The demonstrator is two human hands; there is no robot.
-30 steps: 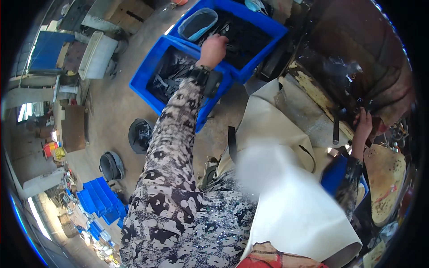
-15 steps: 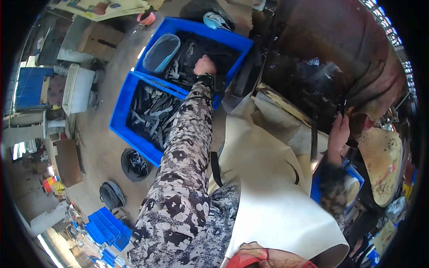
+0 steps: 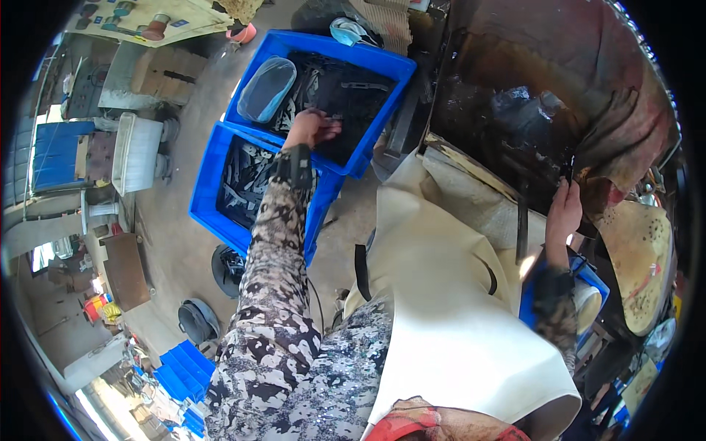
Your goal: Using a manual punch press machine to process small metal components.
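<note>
My left hand (image 3: 315, 127) is over the near edge of the farther blue bin (image 3: 401, 70), its fingers loosely stretched and no held thing visible in them. Flat grey metal-looking pieces (image 3: 305, 88) lie along this bin's left part, and a single elongated piece (image 3: 364, 86) rests in its darker right part. At the right, my right hand (image 3: 565, 209) pinches a narrow dark piece (image 3: 568, 169), its exact kind unclear. That hand is in front of a dark, wet-looking machine recess (image 3: 507, 132) with a brownish cover hanging beside it.
A second blue bin (image 3: 202, 191), filled with similar pieces, adjoins the first. A clear oval plastic tub (image 3: 266, 88) and a blue face mask (image 3: 347, 31) are at the bin. Black buckets (image 3: 197, 320) and stacked blue bins (image 3: 184, 371) stand on the floor. A pale apron (image 3: 448, 294) covers my front.
My left hand has drawn back leftward and nearer, its closed fingers loosening. The elongated piece now shows in the bin's right part. My right hand keeps its pinch, nearly in place.
</note>
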